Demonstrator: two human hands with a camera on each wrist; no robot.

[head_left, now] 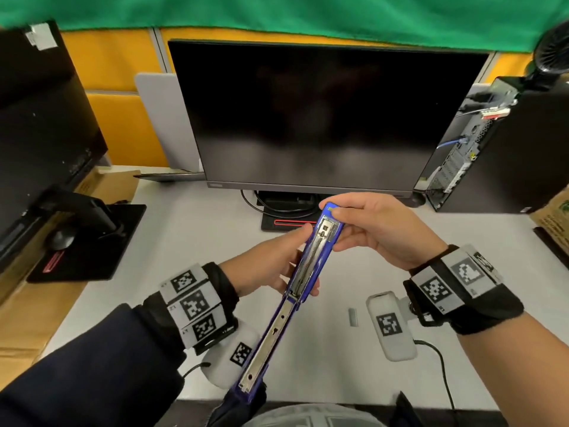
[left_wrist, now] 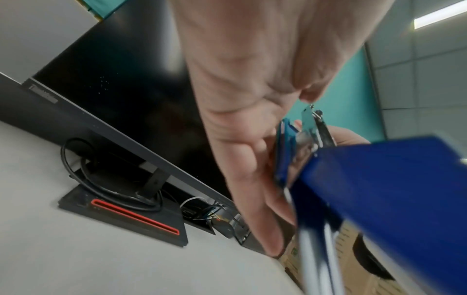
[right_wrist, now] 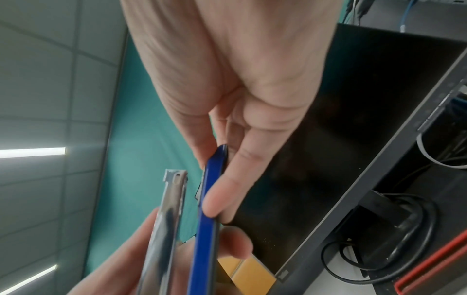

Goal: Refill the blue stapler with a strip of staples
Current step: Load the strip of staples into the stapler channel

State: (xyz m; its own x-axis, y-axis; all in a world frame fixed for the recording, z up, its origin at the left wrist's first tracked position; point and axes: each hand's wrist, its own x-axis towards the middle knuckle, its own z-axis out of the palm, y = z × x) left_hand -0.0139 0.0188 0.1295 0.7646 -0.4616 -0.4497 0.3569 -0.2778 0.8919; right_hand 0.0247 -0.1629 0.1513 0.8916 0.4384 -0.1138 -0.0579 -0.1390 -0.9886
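The blue stapler [head_left: 311,266] was held above the desk [head_left: 191,235], swung fully open. The left hand [head_left: 271,269] gripped its middle near the hinge, fingers curled round it; the right hand [head_left: 375,229] pinched the cover's tip. The strip of staples [head_left: 353,317] lay untouched on the desk beside the right wrist. Releasing that pinch to fetch it could probably let the cover swing shut

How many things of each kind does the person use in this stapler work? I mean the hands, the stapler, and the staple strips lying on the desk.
Hands: 2, left hand and right hand
Blue stapler: 1, opened, held by both
Staple strip on the desk: 1
Total: 4
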